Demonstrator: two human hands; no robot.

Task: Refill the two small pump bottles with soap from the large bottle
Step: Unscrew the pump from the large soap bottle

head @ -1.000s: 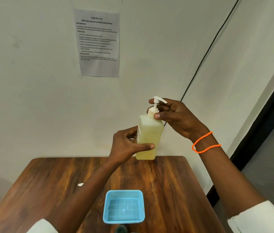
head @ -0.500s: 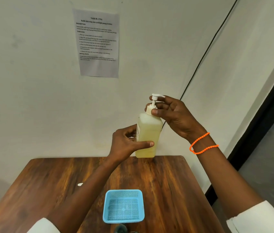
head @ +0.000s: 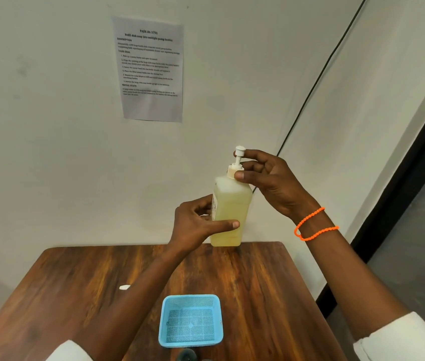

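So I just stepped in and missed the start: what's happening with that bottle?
A person is holding a translucent plastic pump bottle of pale yellow soap up above the far edge of a brown wooden table. The left hand grips its body, while the right hand pinches the white pump collar, apparently turning it. A light blue mesh plastic basket sits on the table nearer the person.

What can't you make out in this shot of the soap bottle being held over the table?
- Head view: printed sheet on the wall, body text too small to read.
- Dark object below the blue basket, cut off by the bottom edge.
- Bottle label, hidden by the left hand.
- Pump collar, partly covered by right hand fingers.
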